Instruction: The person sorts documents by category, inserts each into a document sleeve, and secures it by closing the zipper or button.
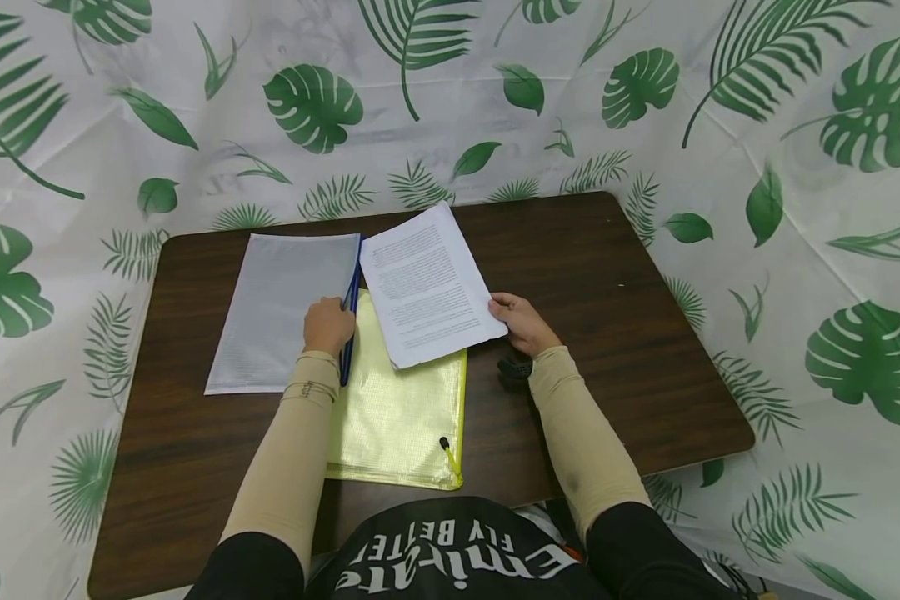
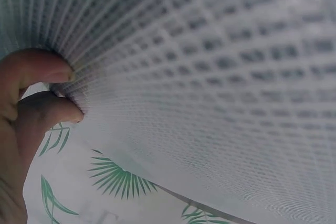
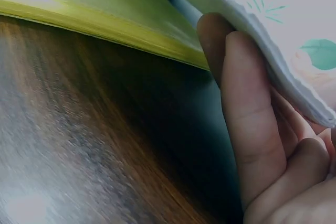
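In the head view my left hand (image 1: 328,325) pinches the right edge of a clear mesh document pouch (image 1: 270,308) with a blue zip edge (image 1: 350,337). The left wrist view shows thumb and finger closed on its gridded plastic (image 2: 210,87). My right hand (image 1: 523,323) grips the right corner of a thin stack of printed paper sheets (image 1: 427,283), held at a tilt. In the right wrist view the fingers (image 3: 249,103) lie under the stack's edge (image 3: 252,30). The stack's far left corner meets the pouch's blue edge in the head view.
A yellow mesh zip pouch (image 1: 397,425) lies flat in front of me, its top partly covered by the papers. Its zip pull (image 1: 445,443) is at the lower right. The dark wooden table (image 1: 615,283) backs onto a leaf-patterned curtain (image 1: 450,75).
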{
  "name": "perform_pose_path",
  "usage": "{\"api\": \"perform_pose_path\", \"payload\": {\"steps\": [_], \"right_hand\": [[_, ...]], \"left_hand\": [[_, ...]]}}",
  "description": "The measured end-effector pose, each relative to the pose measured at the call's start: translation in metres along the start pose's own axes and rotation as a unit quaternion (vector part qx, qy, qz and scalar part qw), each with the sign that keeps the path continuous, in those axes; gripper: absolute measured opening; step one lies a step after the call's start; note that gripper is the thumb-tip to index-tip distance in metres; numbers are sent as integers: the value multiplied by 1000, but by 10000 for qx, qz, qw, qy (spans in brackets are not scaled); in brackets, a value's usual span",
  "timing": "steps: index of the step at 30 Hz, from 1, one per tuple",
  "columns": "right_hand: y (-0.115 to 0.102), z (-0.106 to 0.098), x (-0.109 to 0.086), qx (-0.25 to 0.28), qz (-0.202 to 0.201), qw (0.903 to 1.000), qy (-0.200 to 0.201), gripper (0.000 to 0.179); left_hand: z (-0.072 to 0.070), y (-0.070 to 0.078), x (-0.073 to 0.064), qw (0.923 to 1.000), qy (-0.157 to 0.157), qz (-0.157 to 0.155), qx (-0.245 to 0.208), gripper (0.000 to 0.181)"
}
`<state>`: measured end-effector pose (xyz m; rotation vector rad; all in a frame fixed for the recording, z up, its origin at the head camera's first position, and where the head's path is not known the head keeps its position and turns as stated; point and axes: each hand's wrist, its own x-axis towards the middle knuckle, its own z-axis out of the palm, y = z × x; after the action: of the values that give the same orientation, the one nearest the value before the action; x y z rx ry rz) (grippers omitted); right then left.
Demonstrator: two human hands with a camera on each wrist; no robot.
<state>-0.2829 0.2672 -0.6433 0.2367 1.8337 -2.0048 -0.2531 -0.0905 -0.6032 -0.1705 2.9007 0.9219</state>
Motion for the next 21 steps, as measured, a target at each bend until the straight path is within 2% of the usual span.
{"api": "perform_pose_path", "payload": {"steps": [10,16,21], "right_hand": [[3,9,0,341,-70,9992,-175,41],[5,16,-3,305,-98,9981,-521,43],[6,18,-5,214,-136,9977,-633,43]], "left_hand": [[-2,1,0,9994,-270,-221,7,47],[-2,4,-1,9996,-161,-189,154,40],[-2,7,-2,9991,-237,-282,208,34]]}}
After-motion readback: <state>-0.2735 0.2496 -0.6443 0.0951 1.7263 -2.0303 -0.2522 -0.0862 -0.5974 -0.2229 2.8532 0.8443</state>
